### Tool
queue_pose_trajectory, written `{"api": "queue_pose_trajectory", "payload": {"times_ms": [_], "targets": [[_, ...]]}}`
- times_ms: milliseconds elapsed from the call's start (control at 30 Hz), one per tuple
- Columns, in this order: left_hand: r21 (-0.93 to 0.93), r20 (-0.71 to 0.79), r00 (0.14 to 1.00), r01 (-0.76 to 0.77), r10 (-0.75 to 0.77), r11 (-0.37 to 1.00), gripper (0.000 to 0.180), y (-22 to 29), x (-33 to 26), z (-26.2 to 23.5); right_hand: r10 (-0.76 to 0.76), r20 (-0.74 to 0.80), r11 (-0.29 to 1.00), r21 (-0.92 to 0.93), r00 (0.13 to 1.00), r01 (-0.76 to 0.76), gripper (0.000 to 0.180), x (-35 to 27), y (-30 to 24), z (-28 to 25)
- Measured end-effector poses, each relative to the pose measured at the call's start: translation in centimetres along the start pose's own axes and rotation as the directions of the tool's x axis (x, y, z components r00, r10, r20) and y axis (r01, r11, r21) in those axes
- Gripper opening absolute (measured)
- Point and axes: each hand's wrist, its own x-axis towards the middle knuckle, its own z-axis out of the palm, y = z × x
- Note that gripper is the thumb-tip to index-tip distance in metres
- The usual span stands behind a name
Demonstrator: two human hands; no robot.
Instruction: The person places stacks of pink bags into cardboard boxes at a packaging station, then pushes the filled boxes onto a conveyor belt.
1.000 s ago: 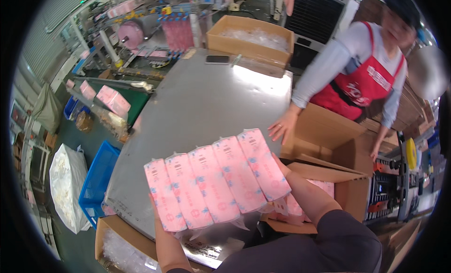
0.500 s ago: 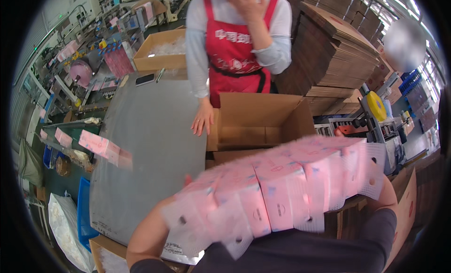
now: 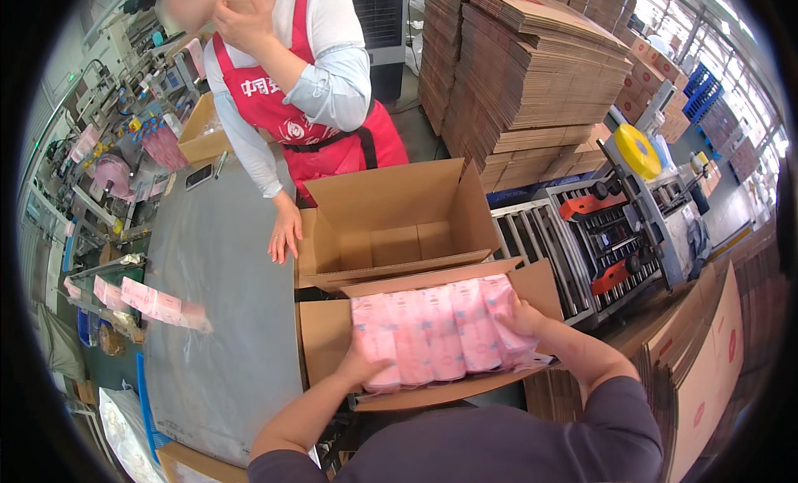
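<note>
A row of several pink tissue packs [image 3: 445,333] lies pressed side by side in the mouth of the near open cardboard carton [image 3: 324,337]. My left hand [image 3: 363,368] grips the left end of the row, fingers on the outer pack. At the other end my right hand [image 3: 521,318] clamps the packs near the carton's right flap. How deep the packs sit, and what lies under them, is hidden. Just beyond stands a second open carton [image 3: 395,242], with its bare cardboard inside showing.
A grey metal table [image 3: 224,292] is at left, with pink packs [image 3: 154,300] in a line at its edge and a phone [image 3: 199,176] farther back. A co-worker in a red apron [image 3: 332,142] stands beyond. Flattened cartons [image 3: 532,84] and a roller conveyor [image 3: 540,242] are at right.
The row of tissue packs has moved from in front of my body forward and down into the near carton, both hands still on it. My view has turned to the right.
</note>
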Motion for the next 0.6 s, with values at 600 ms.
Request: {"api": "queue_pose_trajectory", "payload": {"times_ms": [600], "targets": [[-0.342, 0.207, 0.955, 0.274, -0.213, 0.899, 0.077, -2.6, -0.5, -7.9, 0.442, -0.405, 0.872, 0.403, 0.801, -0.277, 0.073, -7.4, 7.9, -2.9]]}}
